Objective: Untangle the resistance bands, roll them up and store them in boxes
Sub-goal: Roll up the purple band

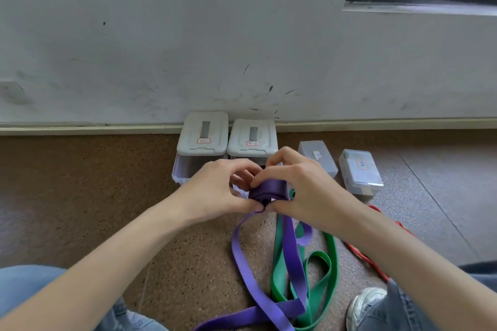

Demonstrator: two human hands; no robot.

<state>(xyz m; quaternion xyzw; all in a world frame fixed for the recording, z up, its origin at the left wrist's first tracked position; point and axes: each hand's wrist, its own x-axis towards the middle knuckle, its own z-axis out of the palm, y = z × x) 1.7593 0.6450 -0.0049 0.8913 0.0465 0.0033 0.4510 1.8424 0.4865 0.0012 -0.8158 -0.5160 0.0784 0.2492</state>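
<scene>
A purple resistance band (291,258) trails in loops over the floor, and its upper end is wound into a small roll (269,192). My left hand (217,188) pinches the roll from the left, and my right hand (301,183) grips it from the right, thumbs meeting below it. A green band (320,274) lies looped on the floor, crossing under the purple one. A red band (363,255) runs along the floor under my right forearm, partly hidden. Two grey-lidded boxes (203,137) (252,140) stand against the wall behind my hands.
Two small clear lidded boxes (318,156) (360,169) lie on the floor to the right. The white wall (188,48) rises just behind the grey boxes. My knees in jeans (24,285) and a white shoe (365,303) frame the lower view.
</scene>
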